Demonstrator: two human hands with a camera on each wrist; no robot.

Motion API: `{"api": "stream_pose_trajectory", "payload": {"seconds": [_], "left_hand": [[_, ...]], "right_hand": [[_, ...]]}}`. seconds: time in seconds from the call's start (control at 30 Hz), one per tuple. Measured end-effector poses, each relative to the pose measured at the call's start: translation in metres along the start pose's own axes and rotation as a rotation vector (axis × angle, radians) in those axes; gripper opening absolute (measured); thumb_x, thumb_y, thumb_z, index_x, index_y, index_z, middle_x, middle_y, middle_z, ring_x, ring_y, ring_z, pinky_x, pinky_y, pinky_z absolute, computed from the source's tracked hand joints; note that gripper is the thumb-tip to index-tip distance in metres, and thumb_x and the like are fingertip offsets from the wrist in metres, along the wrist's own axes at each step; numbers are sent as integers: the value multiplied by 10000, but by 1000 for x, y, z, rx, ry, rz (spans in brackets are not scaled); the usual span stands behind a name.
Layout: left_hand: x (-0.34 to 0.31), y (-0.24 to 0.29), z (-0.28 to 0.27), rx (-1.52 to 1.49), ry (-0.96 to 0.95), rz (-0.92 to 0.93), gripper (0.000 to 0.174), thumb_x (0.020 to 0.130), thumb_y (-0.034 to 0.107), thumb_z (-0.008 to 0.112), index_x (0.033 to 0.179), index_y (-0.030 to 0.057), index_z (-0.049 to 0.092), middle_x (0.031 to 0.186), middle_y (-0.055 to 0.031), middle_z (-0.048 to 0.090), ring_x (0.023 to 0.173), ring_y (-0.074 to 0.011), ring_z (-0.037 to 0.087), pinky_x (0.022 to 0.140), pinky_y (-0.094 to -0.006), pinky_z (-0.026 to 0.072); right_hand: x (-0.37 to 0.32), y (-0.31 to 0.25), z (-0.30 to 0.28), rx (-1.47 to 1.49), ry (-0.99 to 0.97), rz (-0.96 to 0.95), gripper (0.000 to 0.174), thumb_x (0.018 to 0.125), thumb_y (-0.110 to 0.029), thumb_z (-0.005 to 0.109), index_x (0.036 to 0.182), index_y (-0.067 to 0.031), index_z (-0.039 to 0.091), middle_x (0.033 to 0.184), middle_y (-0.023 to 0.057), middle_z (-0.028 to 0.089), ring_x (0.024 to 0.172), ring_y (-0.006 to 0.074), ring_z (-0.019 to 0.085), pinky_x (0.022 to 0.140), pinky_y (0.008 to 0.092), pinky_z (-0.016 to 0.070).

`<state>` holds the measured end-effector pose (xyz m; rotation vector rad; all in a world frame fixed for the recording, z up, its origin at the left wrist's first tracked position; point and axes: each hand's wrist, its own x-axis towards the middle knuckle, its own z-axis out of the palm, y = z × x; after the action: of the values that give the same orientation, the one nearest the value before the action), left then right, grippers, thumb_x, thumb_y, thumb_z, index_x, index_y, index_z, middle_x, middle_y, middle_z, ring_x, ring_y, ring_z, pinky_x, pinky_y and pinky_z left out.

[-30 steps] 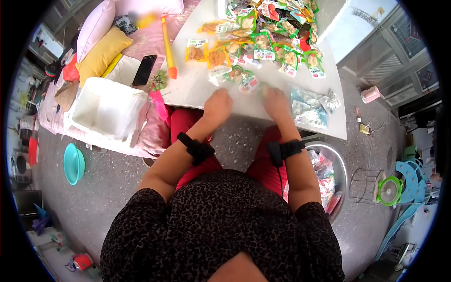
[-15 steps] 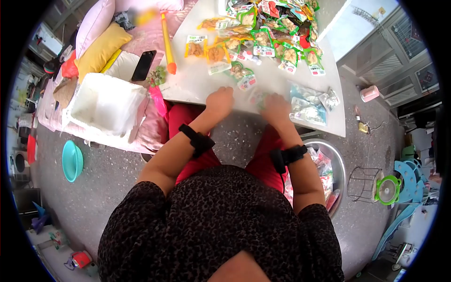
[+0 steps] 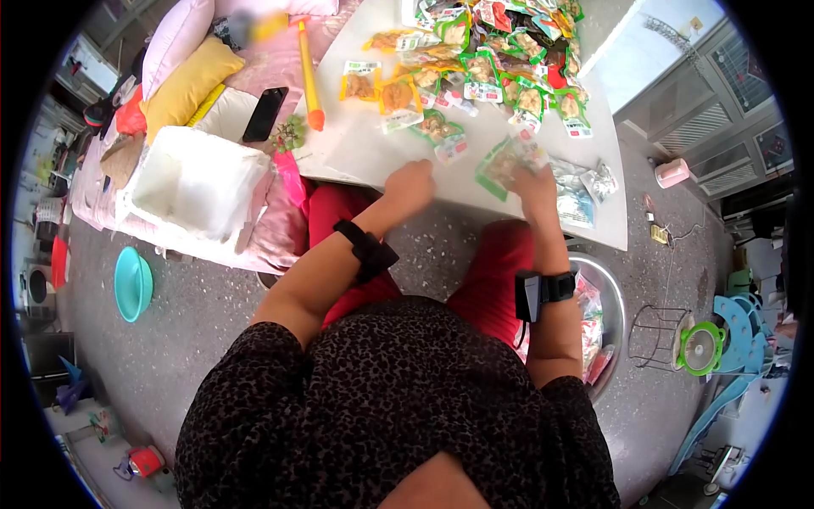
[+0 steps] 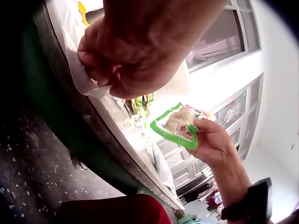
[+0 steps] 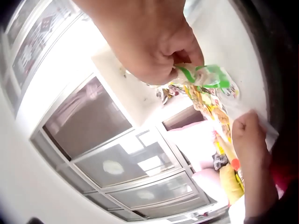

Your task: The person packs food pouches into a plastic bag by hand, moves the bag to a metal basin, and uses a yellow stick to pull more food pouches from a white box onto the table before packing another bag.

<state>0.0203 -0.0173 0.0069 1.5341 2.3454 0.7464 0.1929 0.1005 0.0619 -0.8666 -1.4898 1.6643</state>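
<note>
My right hand point(image 3: 536, 188) pinches a green-edged, see-through food packet point(image 3: 498, 167) by one end, lifted above the table's near edge. In the left wrist view the same packet point(image 4: 176, 125) shows pale pieces inside. My left hand point(image 3: 410, 187) is at the table edge to the left, fingers curled. Thin clear plastic film point(image 4: 78, 70) runs to the left fingertips and thumb, which grip it. Another green-edged packet point(image 3: 441, 129) lies flat just beyond the hands. Two orange-edged packets point(image 3: 398, 100) lie farther left.
A heap of food packets point(image 3: 509, 51) covers the back of the table point(image 3: 339, 140). Silvery-blue bags point(image 3: 577, 206) lie at the right edge, above a metal basin point(image 3: 623, 297) of packets. A white foam box point(image 3: 148, 195), phone point(image 3: 265, 114) and grapes point(image 3: 290, 134) are left.
The right hand has drawn a green-edged packet away from the left hand, up and to the right. My left hand has shifted slightly right along the table edge.
</note>
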Motion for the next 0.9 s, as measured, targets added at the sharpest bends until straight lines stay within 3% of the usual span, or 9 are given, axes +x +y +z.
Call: {"api": "stream_pose_trajectory", "payload": {"seconds": [0.03,0.13,0.3,0.5,0.6,0.7,0.8,0.9], "left_hand": [[-1,1,-1,-11,-2,-4,173,727,176,407,789,31,475,773,-190,531,773,-350,506,666,-434,401],[-1,1,-3,-70,-2,-8,175,730,188,413,783,32,473,760,-191,532,764,-352,505,655,-431,397],[0,-2,1,-118,22,13,164,724,180,430,775,31,474,754,-190,530,741,-353,505,643,-431,391],[-4,0,-4,-136,75,39,137,712,158,451,759,33,481,750,-171,514,767,-342,491,653,-418,394],[-6,-2,-7,-99,124,57,121,701,143,462,739,31,484,752,-166,504,774,-334,482,661,-409,396],[-7,-5,-6,-113,129,99,111,690,130,468,717,23,483,746,-169,498,770,-328,477,668,-402,394],[-8,-6,-6,-124,115,130,132,684,128,459,728,8,494,769,-180,498,780,-336,480,664,-409,400],[-8,-11,-1,-150,109,199,146,686,127,450,743,4,502,795,-183,498,798,-340,478,667,-409,403]], "right_hand": [[-6,-2,5,169,-14,68,225,741,11,487,963,-26,492,889,58,546,787,170,558,613,279,496],[-7,31,15,242,10,79,232,736,26,488,960,-34,494,895,64,546,781,178,560,621,307,501],[-9,56,38,220,-16,19,253,743,44,471,978,-47,489,925,60,546,825,193,555,682,336,492],[-15,55,50,635,0,134,266,744,41,470,996,-46,468,932,68,542,835,193,552,695,350,484],[-10,83,40,514,-49,126,265,742,47,470,994,-36,468,928,73,543,834,195,552,706,368,483],[-28,44,51,134,-169,293,272,745,58,464,1004,-25,459,937,81,539,845,207,548,735,383,473],[-30,57,50,134,-113,136,255,746,50,474,993,-14,466,924,80,546,825,205,555,710,369,480],[-18,85,45,448,-44,-7,229,745,31,485,970,-9,480,896,80,554,789,192,562,647,340,485]]}}
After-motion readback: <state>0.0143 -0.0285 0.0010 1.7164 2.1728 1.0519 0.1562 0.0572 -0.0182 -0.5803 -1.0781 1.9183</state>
